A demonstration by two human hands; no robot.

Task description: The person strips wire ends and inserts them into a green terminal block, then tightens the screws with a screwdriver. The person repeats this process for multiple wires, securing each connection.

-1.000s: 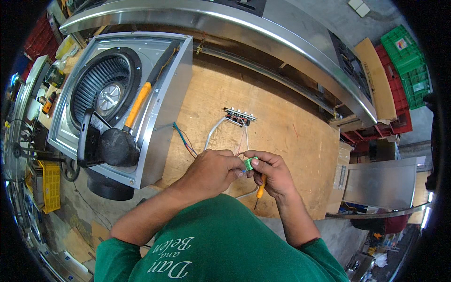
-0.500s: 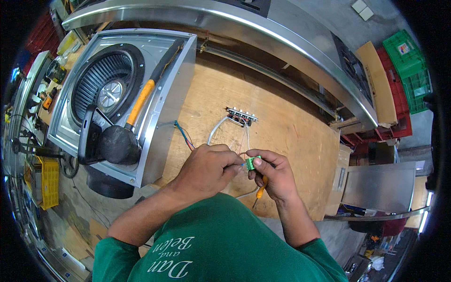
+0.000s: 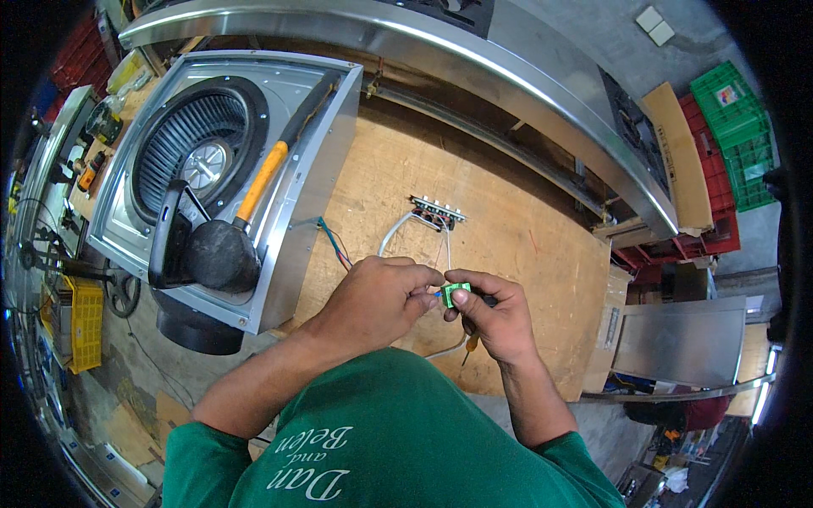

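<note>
Over the near part of the wooden tabletop, my right hand (image 3: 501, 315) grips a small green terminal block (image 3: 450, 290) between thumb and fingers. A thin screwdriver with an orange handle (image 3: 472, 344) is tucked in the same hand, pointing downward. My left hand (image 3: 368, 296) is closed in a pinch on a blue wire (image 3: 439, 295) at the block's left side. Whether the wire's end is inside the block cannot be made out. Beyond my hands lies a small circuit board (image 3: 437, 209) with a white cable (image 3: 392, 230) and thin wires running from it toward me.
At left stands a metal housing (image 3: 339, 152) with a round black blower (image 3: 199, 144); a rubber mallet (image 3: 222, 256) with an orange handle lies on it. Coloured wires (image 3: 332, 239) come out of its side. A long stainless unit (image 3: 508, 72) spans the back. Green crates (image 3: 732, 102) are stacked right.
My hands stay together at the terminal block with only slight finger shifts. The screwdriver's handle sits lower and shows less beneath my right hand. The whole view has shifted a little.
</note>
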